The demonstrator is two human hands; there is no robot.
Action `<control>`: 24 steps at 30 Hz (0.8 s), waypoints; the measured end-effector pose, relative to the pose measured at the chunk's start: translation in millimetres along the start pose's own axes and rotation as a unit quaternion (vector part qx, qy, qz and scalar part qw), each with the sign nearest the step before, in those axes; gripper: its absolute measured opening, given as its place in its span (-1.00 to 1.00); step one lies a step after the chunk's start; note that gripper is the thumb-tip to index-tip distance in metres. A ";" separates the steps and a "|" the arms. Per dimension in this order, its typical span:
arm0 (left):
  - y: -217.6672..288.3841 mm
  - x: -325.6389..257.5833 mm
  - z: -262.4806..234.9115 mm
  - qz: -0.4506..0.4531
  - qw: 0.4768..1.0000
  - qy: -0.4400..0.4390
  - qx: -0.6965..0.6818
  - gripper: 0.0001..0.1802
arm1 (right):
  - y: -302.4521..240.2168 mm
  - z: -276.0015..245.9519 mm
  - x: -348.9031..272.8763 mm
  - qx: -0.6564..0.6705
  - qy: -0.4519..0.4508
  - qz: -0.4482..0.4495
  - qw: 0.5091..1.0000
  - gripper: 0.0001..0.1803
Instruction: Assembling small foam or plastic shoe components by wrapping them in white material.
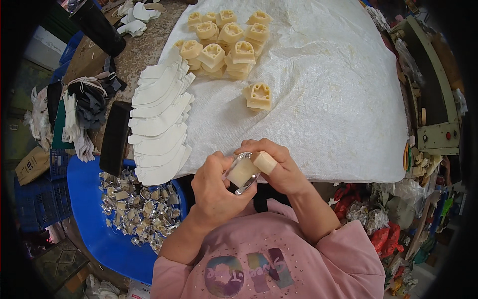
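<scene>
Close to my body, over the near edge of a white woven sheet [338, 119], my left hand [213, 185] grips a small block with a cream face and shiny silver sides [242, 173], shaped like a shoe heel. Curled fingers of my right hand [279, 167] close on the far side of that block; they partly hide it. A pale beige wrap or cover [265, 162] sits at my right thumb tip; which one I cannot tell. Beyond the hands, a short stack of cream moulded blocks [260, 96] with hollowed tops stands alone on the sheet.
More cream blocks [231, 33] are stacked in rows farther back. Overlapping white curved pieces [158, 127] line the sheet's left side. A blue basin [92, 234] at lower left holds many silver-and-cream pieces. A dark cylinder [97, 27] and a dark rectangular object [114, 137] stand left.
</scene>
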State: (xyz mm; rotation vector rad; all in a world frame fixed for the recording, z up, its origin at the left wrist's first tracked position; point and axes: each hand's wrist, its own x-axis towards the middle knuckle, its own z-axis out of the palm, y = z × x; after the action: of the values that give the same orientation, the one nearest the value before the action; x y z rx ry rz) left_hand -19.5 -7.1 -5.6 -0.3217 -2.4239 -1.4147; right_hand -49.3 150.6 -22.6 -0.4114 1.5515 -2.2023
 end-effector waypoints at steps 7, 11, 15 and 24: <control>-6.0 0.9 11.8 0.020 0.996 0.057 0.072 -0.48 | 15.6 15.9 4.6 -0.026 0.112 -0.003 0.993 -0.69; -3.1 0.7 9.8 -0.014 0.995 0.093 0.020 -0.51 | 9.6 24.4 3.0 0.216 0.064 0.029 0.974 -0.68; -6.3 -5.1 13.6 -0.027 0.993 0.110 0.042 -0.52 | 11.4 29.9 4.6 0.151 0.093 0.025 0.984 -0.69; -29.4 -7.2 -12.4 0.008 0.994 0.103 0.041 -0.48 | -2.5 34.6 22.3 -0.339 0.073 -0.080 0.934 -0.70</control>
State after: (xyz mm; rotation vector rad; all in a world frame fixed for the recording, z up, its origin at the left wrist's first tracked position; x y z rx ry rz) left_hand -21.1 -32.5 -26.2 -0.1660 -2.2990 -1.2709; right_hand -53.1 112.1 -8.5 -0.5976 2.4277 -1.7682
